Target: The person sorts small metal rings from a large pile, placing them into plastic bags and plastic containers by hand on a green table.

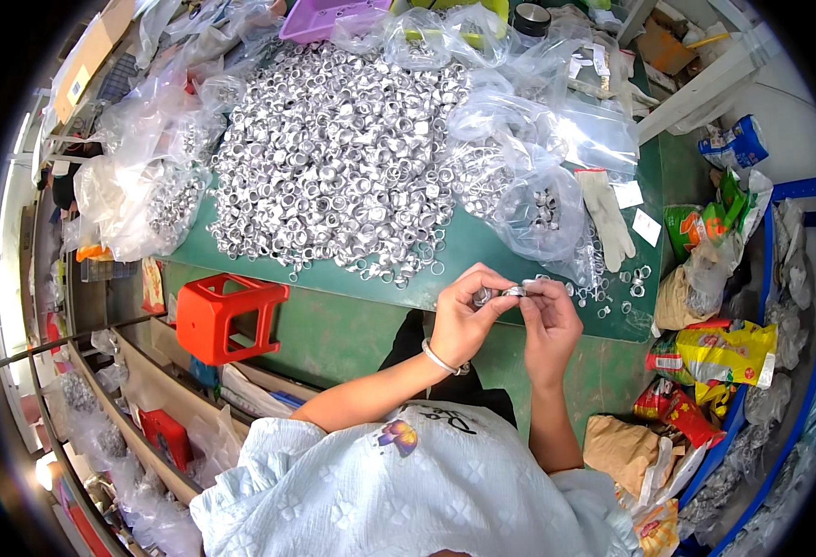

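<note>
My left hand [462,323] and my right hand [550,327] meet just off the near edge of the green table, fingertips pinched. Between them are small silver metal rings [512,291], held by both hands; how many is hard to make out. A bracelet circles my left wrist. Beyond my hands a large heap of silver rings [334,158] covers the middle of the table [380,290]. A few loose rings [638,278] lie to the right of my right hand.
Clear plastic bags of rings [542,218] lie right of the heap, and more plastic bags [115,204] on the left. A pale glove [604,218] rests near the right edge. A purple basket [334,19] stands at the back. A red stool [227,317] is on the floor, left.
</note>
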A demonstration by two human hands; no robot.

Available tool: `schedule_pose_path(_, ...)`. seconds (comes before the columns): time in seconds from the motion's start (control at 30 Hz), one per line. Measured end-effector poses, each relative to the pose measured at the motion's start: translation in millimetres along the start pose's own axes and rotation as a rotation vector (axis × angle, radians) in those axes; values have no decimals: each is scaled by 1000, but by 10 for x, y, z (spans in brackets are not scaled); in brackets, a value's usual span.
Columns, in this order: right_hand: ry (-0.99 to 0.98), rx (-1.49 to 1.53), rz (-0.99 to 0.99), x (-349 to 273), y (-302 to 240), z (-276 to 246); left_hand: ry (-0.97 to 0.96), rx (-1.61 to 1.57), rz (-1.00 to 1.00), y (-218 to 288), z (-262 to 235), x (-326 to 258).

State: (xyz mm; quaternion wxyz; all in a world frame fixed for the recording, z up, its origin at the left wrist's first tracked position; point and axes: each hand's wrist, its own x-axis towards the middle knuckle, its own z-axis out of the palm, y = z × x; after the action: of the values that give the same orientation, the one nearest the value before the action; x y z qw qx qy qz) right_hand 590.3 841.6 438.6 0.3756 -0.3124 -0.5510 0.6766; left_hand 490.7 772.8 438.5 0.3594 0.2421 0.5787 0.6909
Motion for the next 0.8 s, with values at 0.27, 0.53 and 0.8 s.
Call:
schedule_pose_path(0.27, 5, -137, -119, 33, -166, 304, -173, -171, -122, 343, -341, 41)
schedule_pose_path(0.53, 1, -22, -92, 69, -286, 623, -99, -276, -157, 551, -421, -19)
schedule_pose_path(0.8, -21, -18, -152, 0, -466, 763, -107, 140, 116, 834, -562, -24)
